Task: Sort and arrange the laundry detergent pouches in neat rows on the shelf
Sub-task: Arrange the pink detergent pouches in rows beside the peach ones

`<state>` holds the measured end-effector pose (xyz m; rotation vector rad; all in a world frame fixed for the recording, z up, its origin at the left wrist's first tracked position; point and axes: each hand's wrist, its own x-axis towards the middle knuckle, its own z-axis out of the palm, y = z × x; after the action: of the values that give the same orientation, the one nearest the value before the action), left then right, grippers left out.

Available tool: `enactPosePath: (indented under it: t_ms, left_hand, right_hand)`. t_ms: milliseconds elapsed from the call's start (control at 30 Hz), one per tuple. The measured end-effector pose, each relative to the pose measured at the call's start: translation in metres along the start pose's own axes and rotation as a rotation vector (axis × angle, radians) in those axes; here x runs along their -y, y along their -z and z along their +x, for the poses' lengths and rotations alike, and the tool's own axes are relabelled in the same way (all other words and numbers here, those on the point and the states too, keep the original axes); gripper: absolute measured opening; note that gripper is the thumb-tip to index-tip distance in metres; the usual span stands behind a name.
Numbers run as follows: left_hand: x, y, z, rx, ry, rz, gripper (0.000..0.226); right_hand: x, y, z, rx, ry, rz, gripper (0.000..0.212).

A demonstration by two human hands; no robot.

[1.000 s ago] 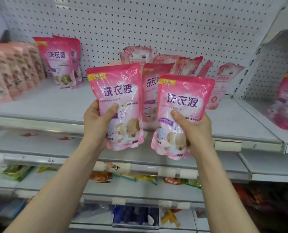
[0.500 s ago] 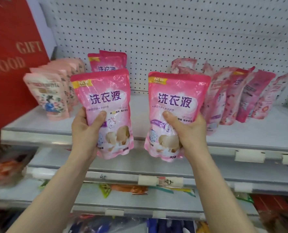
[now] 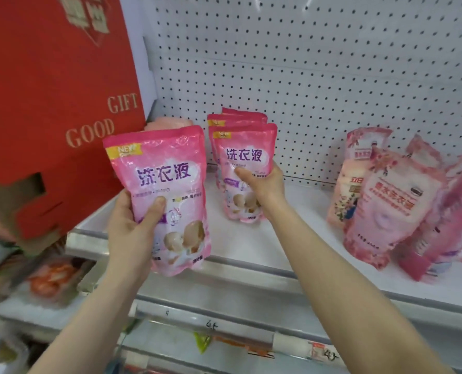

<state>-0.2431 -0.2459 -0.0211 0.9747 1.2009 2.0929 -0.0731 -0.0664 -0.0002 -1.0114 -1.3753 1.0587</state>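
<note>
My left hand (image 3: pixel 132 228) grips a bright pink detergent pouch (image 3: pixel 167 184) upright, in front of the white shelf's (image 3: pixel 286 255) front edge. My right hand (image 3: pixel 262 184) holds a second identical pouch (image 3: pixel 242 157) standing on the shelf, directly in front of two more matching pouches (image 3: pixel 238 121) lined up toward the pegboard. A pale peach pouch (image 3: pixel 170 123) shows behind the left-hand pouch, mostly hidden. To the right, a loose cluster of lighter pink floral pouches (image 3: pixel 386 206) leans at mixed angles.
A big red gift box (image 3: pixel 49 103) with gold lettering juts in at the left, beside the shelf end. A white pegboard (image 3: pixel 319 76) backs the shelf. Lower shelves (image 3: pixel 224 319) with price tags and blurred goods run beneath my arms.
The view has swung left. My right hand moved its pouch forward onto the shelf, in front of the standing matching pouches. My left hand still holds its pouch near the shelf edge.
</note>
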Motion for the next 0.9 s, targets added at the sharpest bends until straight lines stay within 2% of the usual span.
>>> enactPosePath:
  t_ms: [200,333,500,600,700,800,833,900]
  left_hand:
    - [0.007,-0.006,0.018,0.014,-0.013,0.03,0.041]
    - [0.012,-0.012,0.024,0.028,-0.006,0.022,0.038]
    - [0.014,-0.019,0.026,0.043,0.002,0.005,0.032]
    - [0.015,-0.021,0.028,0.029,0.005,0.016,0.032]
    - [0.018,-0.025,0.03,0.033,0.002,0.024,0.031]
    - [0.021,-0.031,0.033,0.071,0.023,0.033,0.034]
    - [0.023,-0.035,0.034,0.09,0.023,0.042,0.035]
    - [0.024,-0.046,0.038,0.136,0.002,0.055,0.04]
  right_hand:
    - [-0.012,-0.022,0.035,0.051,-0.043,0.135,0.031]
    - [-0.008,-0.018,0.041,0.087,-0.096,0.27,0.016]
    - [-0.01,-0.035,0.046,0.003,-0.137,0.355,0.012]
    - [-0.01,-0.038,0.047,0.021,-0.128,0.37,0.015]
    - [0.002,-0.026,0.043,0.012,0.006,0.254,0.025]
    - [0.042,-0.003,0.03,-0.112,0.317,0.086,0.025]
    - [0.059,0.004,0.023,-0.096,0.433,0.026,0.021]
    - [0.09,0.011,0.006,0.1,0.58,-0.147,0.016]
